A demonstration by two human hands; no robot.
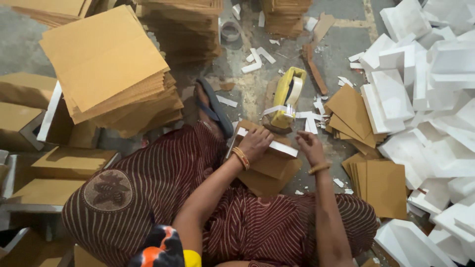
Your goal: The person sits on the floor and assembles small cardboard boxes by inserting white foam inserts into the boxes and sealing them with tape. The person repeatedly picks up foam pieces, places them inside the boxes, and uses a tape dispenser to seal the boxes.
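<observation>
Head view: seated on a concrete floor point(341, 49), looking down at lap and both hands.
Left hand point(255, 143): fingers closed over a long white foam strip point(282, 147), pressing it onto a folded brown cardboard piece point(269, 168).
Right hand point(309, 146): fingers bent and close together at the right end of the strip, near its tip; not possible to tell if really gripping it or only touching.
Place of the work piece: on the floor just in front of the knees, between both hands, the strip lying along its top edge.
Tape: yellow tape dispenser point(287, 96) just beyond the hands, with a loose white tail hanging toward the cardboard.
Done so far, as judged: strip placed on the cardboard; no tape seen over it yet.
Left, as judged: much. Tall stack of flat cardboard sheets point(106, 64) at the left, smaller cardboard sheets point(381, 185) at the right.
Foam supply: big heap of white foam blocks point(425, 99) at the right, well apart from the hands.
Scraps: small white foam offcuts point(257, 57) scattered on the floor.
Foot: blue sandal point(215, 106) beside the cardboard.
</observation>
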